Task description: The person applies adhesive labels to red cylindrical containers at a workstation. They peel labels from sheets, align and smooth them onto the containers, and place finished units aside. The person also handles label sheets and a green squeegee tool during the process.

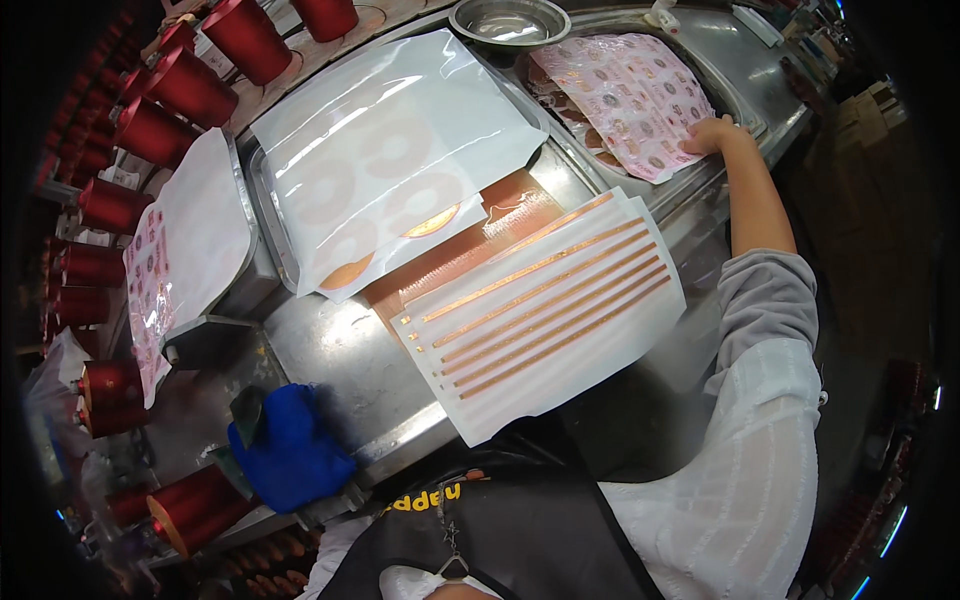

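Observation:
At the upper right my right hand (712, 136) is closed at the edge of a pink patterned sheet (640, 95), which looks thin and glossy. The sheet lies over a metal tray (745, 112), and brown pieces (598, 145) show from under its left side. My left hand is out of view. Nearer to me lies a white sheet (590, 365) with several long copper-coloured strips (550, 325) on it. Partly beneath it is a copper-coloured slab (510, 215). Left of that, a translucent white sheet (390, 110) covers ring shapes on a tray.
Red cylinders (190, 90) line the left side. A white sheet (195, 220) lies on a metal stand at the left. A blue cloth (290, 450) rests at the worktop's near edge. At the back stands a steel bowl (510, 22). The worktop (330, 345) is shiny metal.

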`<state>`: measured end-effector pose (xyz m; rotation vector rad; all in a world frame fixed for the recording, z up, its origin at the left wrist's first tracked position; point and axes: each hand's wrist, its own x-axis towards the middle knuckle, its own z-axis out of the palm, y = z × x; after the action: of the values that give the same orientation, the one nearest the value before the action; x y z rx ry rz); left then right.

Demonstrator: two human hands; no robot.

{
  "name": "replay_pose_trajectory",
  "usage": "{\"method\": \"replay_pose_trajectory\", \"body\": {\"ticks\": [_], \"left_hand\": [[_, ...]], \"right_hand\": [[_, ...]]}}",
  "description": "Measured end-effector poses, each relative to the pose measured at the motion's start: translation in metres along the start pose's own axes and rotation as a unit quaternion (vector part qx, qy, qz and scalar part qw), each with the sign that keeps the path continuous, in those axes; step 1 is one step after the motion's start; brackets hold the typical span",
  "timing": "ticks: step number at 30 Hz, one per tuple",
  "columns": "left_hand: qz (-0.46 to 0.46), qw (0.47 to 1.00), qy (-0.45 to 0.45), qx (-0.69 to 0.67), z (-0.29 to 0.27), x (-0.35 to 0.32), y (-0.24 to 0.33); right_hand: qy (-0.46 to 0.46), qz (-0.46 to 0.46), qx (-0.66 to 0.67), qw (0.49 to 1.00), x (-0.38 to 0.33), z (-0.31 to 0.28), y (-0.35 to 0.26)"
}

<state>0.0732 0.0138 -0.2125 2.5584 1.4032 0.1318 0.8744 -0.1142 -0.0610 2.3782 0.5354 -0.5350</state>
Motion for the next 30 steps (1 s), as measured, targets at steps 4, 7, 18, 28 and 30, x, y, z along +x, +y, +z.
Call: {"method": "replay_pose_trajectory", "body": {"ticks": [4,7,18,28,30], "left_hand": [[-0.002,1.0,-0.002,0.002,-0.001,0.002,-0.001],[-0.003,1.0,-0.003,0.003,-0.001,0.002,-0.001],[-0.002,1.0,-0.003,0.0,0.002,0.012,0.001],[0.0,1.0,-0.002,-0.003,0.004,0.021,0.002],[-0.003,1.0,-0.004,-0.005,0.006,0.021,0.002]], "right_hand": [[0.016,-0.009,0.0,1.0,0.005,0.005,-0.002],[0.034,-0.014,0.013,0.999,0.006,0.012,-0.004],[0.207,-0.163,0.093,0.96,0.01,-0.024,-0.039],[0.134,-0.346,0.119,0.921,0.01,-0.055,-0.121],[0.133,-0.337,0.09,0.928,0.002,-0.051,-0.131]]}}
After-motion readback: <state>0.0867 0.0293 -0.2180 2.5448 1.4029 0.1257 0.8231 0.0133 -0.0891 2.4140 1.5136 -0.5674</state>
